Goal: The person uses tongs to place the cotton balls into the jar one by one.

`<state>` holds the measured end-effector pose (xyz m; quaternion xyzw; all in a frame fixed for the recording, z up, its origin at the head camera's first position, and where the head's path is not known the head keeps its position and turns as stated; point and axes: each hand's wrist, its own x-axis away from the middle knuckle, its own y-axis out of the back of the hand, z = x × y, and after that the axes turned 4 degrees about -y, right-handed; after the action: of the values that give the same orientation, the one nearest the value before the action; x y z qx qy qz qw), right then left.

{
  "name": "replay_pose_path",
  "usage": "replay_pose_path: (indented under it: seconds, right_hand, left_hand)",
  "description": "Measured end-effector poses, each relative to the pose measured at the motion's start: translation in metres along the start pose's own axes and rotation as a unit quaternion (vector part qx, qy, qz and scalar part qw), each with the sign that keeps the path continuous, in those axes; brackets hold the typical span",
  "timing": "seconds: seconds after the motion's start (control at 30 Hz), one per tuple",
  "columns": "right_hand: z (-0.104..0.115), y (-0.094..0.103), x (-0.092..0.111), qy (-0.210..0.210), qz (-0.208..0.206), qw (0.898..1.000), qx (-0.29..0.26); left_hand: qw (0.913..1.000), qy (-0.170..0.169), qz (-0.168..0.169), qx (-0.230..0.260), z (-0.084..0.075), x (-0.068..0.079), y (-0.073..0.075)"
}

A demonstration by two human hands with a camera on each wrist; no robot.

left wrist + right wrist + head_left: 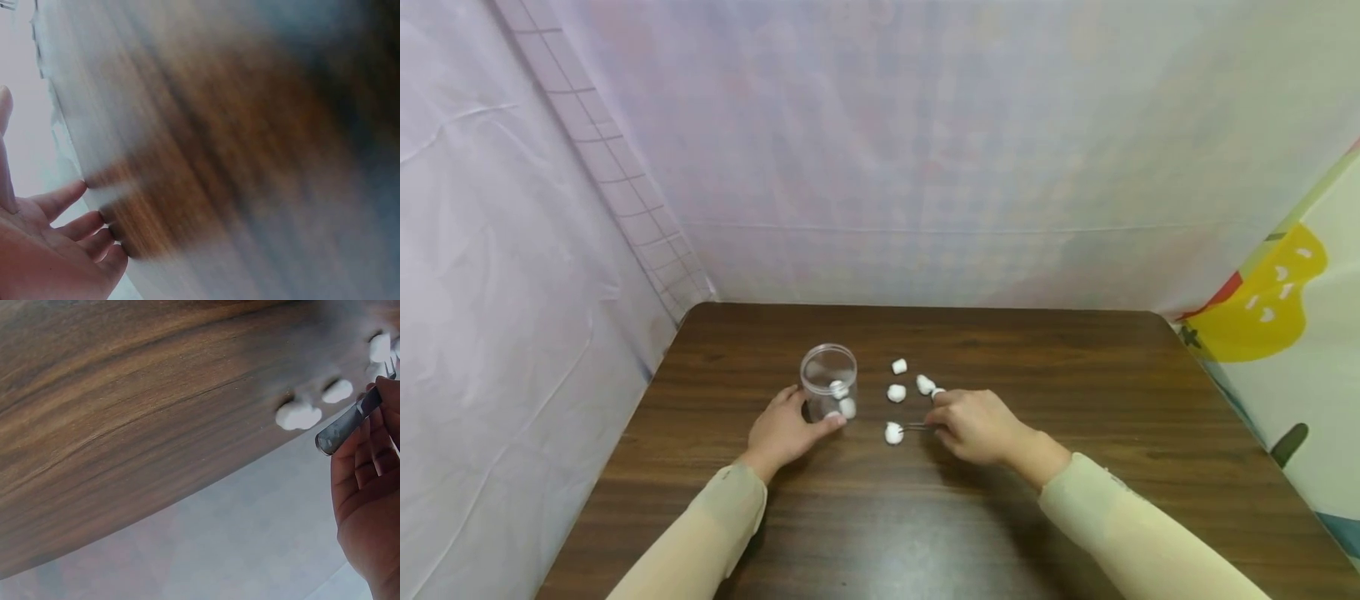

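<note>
My left hand [786, 433] holds a clear round jar [829, 372] by its side, thumb in front and fingers at the left. White cotton balls [847, 407] lie inside the jar. In the left wrist view the thumb and fingers of the left hand [69, 250] are spread apart. My right hand [973, 425] pinches metal tweezers [350, 425], whose tips point left, right at a cotton ball [893, 432] to the jar's right. The blunt end of the tweezers sticks out past the fingers in the right wrist view.
More cotton balls lie beyond: one [897, 392] in the middle, one [899, 366] farther back, and others [926, 384] close to the right hand. All stand on a dark wooden table [1037, 350]. A pale curtain [925, 167] hangs behind its far edge.
</note>
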<state>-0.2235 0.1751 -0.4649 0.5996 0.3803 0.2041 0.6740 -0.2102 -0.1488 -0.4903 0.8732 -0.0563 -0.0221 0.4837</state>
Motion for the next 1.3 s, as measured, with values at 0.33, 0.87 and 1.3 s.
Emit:
replay_pose_path:
  seconds: [0.33, 0.87, 1.3]
  right_hand:
    - [0.002, -0.005, -0.003, 0.003, 0.010, 1.000, -0.001]
    - [-0.002, -0.009, -0.002, 0.011, 0.004, 1.000, 0.001]
    - [-0.003, -0.011, -0.002, 0.018, 0.010, 1.000, -0.005]
  left_hand:
    - [1.0000, 0.000, 0.000, 0.004, -0.002, 0.001, 0.002]
    - [1.0000, 0.004, -0.004, 0.006, -0.002, 0.001, 0.002]
    - [1.0000, 0.004, -0.005, 0.002, -0.001, 0.000, 0.001]
